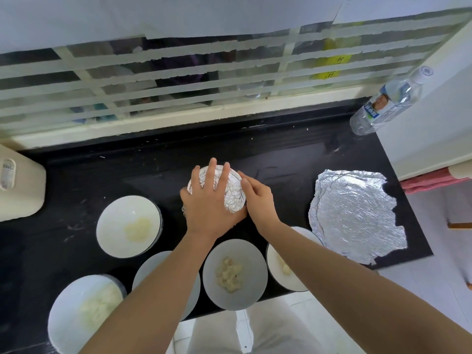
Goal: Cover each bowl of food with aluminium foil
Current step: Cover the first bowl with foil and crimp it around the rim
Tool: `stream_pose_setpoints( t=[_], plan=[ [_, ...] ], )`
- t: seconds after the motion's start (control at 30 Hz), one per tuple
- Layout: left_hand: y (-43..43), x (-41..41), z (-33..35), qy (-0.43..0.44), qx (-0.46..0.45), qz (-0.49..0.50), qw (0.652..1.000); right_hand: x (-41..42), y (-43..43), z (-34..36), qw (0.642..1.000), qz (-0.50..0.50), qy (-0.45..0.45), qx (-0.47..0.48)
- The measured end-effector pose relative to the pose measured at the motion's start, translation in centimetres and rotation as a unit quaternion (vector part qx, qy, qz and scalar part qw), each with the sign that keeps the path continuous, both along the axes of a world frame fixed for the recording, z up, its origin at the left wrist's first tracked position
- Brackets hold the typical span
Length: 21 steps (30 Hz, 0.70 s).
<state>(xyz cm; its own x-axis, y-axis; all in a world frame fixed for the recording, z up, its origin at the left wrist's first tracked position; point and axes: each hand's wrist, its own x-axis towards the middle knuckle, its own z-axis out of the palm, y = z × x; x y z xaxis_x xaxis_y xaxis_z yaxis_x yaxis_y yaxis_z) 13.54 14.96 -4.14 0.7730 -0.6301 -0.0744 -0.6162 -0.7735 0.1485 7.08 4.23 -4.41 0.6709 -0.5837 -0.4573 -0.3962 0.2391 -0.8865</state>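
A black counter runs beneath a barred window whose panes are crossed with pale strips. Near the middle of the counter stands the foil-wrapped bowl, its top and sides fully under crinkled silver. The left grip lies flat on top of it, fingers spread and straight, pressing down. The right grip meets the bowl's right rim with fingers bent, pinching the foil against the side. A loose stack of foil sheets lies by the counter's right edge, well apart from the bowl. Along the near edge sit five uncovered white bowls holding pale food: one toward the left, one at the near left corner, one largely hidden beneath the left forearm, one in the centre, and one under the right forearm. A clear water bottle stands at the far right corner.
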Motion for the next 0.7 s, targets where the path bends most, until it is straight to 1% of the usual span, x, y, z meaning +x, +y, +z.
stream_pose_setpoints(
  t=[0.2,0.23,0.37,0.53,0.7],
  plan=[
    [0.3,0.8,-0.2,-0.010,-0.004,0.085,0.996,3.0,-0.3,0.4,0.996,0.062,0.003,0.058],
    [0.2,0.8,-0.2,-0.010,0.000,0.086,0.996,3.1,-0.8,0.4,0.996,0.076,0.005,0.046],
    [0.2,0.7,-0.4,-0.009,0.011,0.087,0.996,1.6,-3.1,0.3,0.991,0.106,0.006,-0.079],
    [0.1,0.7,-0.4,-0.009,0.010,0.087,0.996,-0.1,-4.0,0.6,0.971,0.212,-0.004,-0.107],
    [0.2,0.7,-0.4,-0.011,0.003,0.087,0.996,0.6,-4.4,0.3,0.961,0.223,0.004,-0.161]
  ],
)
